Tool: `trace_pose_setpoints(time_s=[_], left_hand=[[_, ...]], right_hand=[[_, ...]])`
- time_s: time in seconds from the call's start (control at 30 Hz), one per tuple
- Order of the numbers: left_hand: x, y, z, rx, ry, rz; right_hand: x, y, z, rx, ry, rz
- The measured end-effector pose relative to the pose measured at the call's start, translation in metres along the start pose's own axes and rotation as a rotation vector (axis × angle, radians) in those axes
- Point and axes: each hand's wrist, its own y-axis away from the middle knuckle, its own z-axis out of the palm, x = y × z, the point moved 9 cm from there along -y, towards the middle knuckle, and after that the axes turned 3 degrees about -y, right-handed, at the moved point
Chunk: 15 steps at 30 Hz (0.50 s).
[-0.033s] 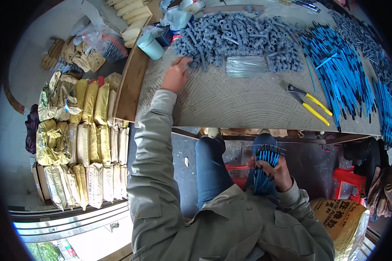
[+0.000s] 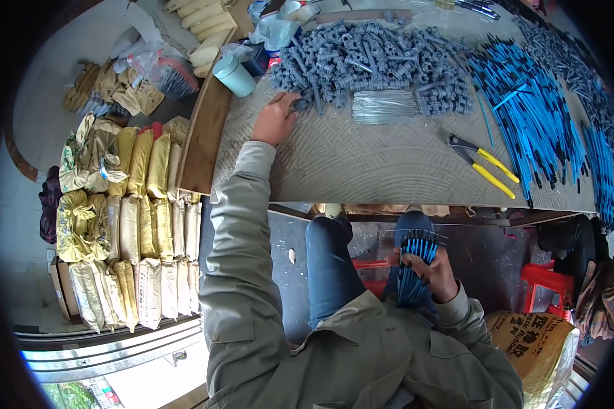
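Observation:
At the left edge of the heap of grey ribbed plastic fittings (image 2: 375, 58), my left hand (image 2: 273, 121) rests with its fingers curled. A single grey fitting (image 2: 299, 105) shows at its fingertips, and the fingers look closed on it. Over my right thigh, my right hand (image 2: 441, 275) is wrapped round a bundle of thin blue rods (image 2: 411, 283) with black ends pointing away from me. A few thin wires (image 2: 430, 233) stick out sideways near the bundle's top. Part of the bundle is hidden behind the fingers.
On the table lie a stack of thin clear rods (image 2: 384, 106), yellow-handled pliers (image 2: 481, 163) and a large pile of blue rods (image 2: 525, 109). A pale green canister (image 2: 234, 75) stands by the wooden side board (image 2: 208, 129). Wrapped packages (image 2: 140, 225) are stacked at left; a red stool (image 2: 547, 285) is at right.
My left hand has shifted very slightly, and a grey fitting now shows more plainly at its fingertips. My right hand keeps its hold on the blue rods.

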Motion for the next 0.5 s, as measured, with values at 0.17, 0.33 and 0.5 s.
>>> trace_pose_setpoints(time_s=[0.17,0.33,0.5], left_hand=[[-0.014,0.004,0.014,-0.092,-0.004,-0.121],[0.031,0.016,0.001,-0.016,0.345,-0.173],[0.166,0.107,0.023,-0.236,1.357,-0.570]], right_hand=[[0.004,0.008,-0.007,0.057,-0.061,0.021],[-0.005,0.008,-0.001,0.053,0.012,-0.004],[-0.024,0.016,0.003,0.014,0.218,-0.132]])
